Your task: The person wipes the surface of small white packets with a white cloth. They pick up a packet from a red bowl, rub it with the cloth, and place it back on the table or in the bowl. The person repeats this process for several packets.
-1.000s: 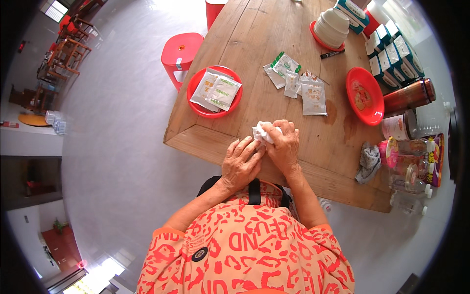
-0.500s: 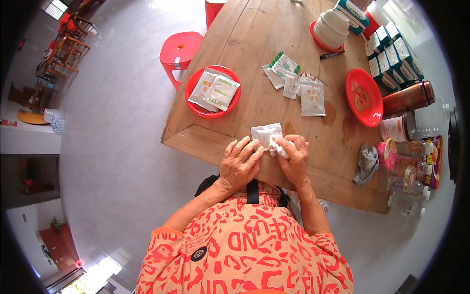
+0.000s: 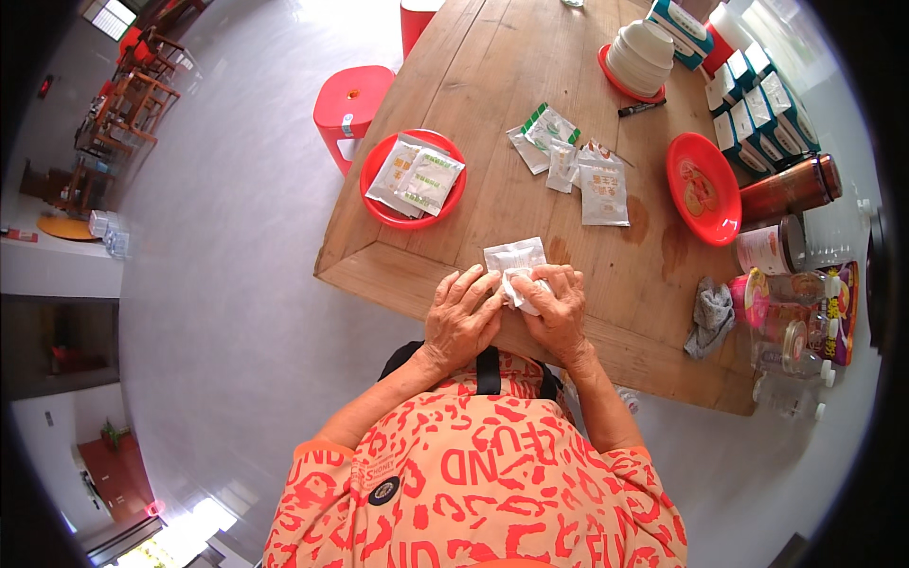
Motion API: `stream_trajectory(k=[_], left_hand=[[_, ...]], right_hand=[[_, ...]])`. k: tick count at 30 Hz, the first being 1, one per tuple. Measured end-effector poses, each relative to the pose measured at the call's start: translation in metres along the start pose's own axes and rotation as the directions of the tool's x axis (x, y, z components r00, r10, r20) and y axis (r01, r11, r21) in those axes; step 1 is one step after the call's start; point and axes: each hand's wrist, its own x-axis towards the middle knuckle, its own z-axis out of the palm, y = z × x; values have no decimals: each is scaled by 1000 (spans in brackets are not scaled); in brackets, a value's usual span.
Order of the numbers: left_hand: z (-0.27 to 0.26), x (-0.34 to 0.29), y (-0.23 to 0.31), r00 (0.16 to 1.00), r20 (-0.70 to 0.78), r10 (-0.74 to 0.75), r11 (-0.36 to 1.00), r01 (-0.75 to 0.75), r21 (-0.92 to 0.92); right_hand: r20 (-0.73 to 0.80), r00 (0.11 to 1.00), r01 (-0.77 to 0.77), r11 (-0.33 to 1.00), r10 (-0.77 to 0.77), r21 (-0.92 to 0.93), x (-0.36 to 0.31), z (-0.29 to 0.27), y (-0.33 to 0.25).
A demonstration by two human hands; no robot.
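A white sachet (image 3: pixel 516 254) lies flat near the table's front edge. My right hand (image 3: pixel 557 312) has its fingers closed on a crumpled white tissue (image 3: pixel 521 292), pressed against the sachet's near part. My left hand (image 3: pixel 462 312) rests on the edge of the table with fingers stretched out, its fingertips at the sachet's left side. What lies under the tissue is hidden. Farther back, several loose packets (image 3: pixel 604 194) are spread on the wood. At the left, a red plate (image 3: pixel 383 213) bears more flat white packets (image 3: pixel 431 180).
The wooden table (image 3: pixel 454 114) carries a tilted red plate (image 3: pixel 724 204), a grey cloth (image 3: pixel 710 317), clear bottles (image 3: pixel 791 398), a copper-coloured flask (image 3: pixel 786 192) and tissue packs (image 3: pixel 772 114) along the right. Stacked white bowls (image 3: pixel 642 55) stand farther back. Red stools (image 3: pixel 350 99) are at the left.
My right hand has slid a little to the left and nearer me with the tissue, toward the left hand. My left hand has hardly moved.
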Motion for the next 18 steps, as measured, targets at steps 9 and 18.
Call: stream_trajectory(k=[9,18], left_hand=[[2,-2,0,1000,-7,11,1000,-11,-1],[0,-16,-5,996,-4,87,993,-87,-74]], right_hand=[[-132,945,-314,941,298,-126,35,14,16],[20,999,-38,999,39,-38,19,7,16]])
